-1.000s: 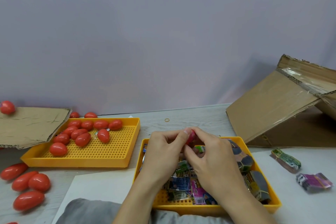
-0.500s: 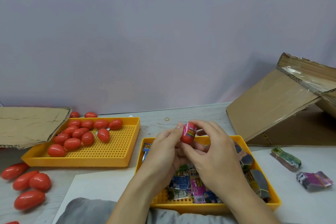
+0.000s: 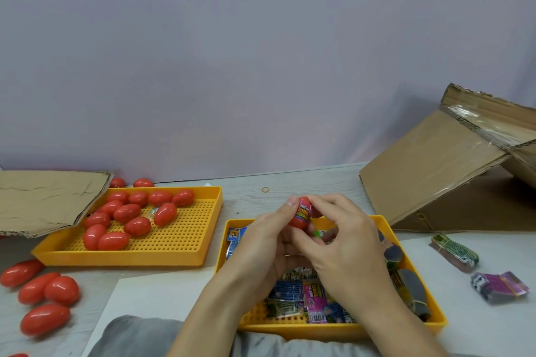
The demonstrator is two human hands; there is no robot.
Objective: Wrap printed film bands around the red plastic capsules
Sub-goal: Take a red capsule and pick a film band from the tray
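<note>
Band (image 3: 303,211) already round one capsule (image 3: 300,214), pinched by left hand (image 3: 268,243) and right hand (image 3: 345,243) fingers above right tray (image 3: 412,243); bare capsules left in left tray (image 3: 179,255) and on worktop (image 3: 246,197), so early on

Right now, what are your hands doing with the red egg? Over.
Left hand and right hand both pinching one red capsule above the film tray. Printed band around its middle. Nothing in the way.
</note>
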